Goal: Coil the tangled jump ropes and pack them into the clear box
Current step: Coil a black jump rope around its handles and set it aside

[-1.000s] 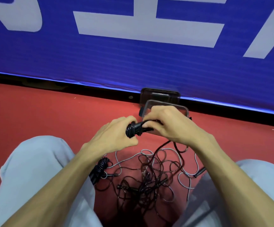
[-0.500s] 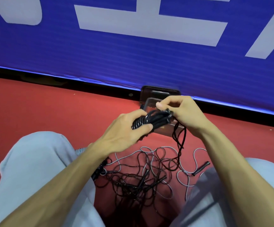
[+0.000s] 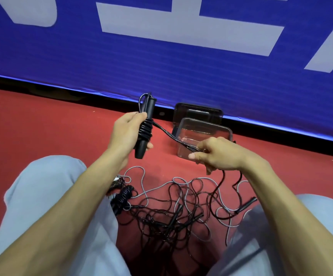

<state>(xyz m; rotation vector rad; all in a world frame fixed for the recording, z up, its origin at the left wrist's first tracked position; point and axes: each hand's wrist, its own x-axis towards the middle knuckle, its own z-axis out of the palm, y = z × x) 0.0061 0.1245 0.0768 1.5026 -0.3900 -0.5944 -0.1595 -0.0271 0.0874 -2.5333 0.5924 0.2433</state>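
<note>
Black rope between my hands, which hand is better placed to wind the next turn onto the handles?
Right, probably. The right hand pinches the free rope leading to the handles, while the left hand grips those handles, already partly wrapped.

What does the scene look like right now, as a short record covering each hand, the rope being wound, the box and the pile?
left hand: grips black handles, cord wound round them
right hand: pinches the cord's taut stretch
clear box: open, on red floor
lid: behind the box
tangled ropes: black and grey, between the knees
coiled rope: beside the left knee
</note>
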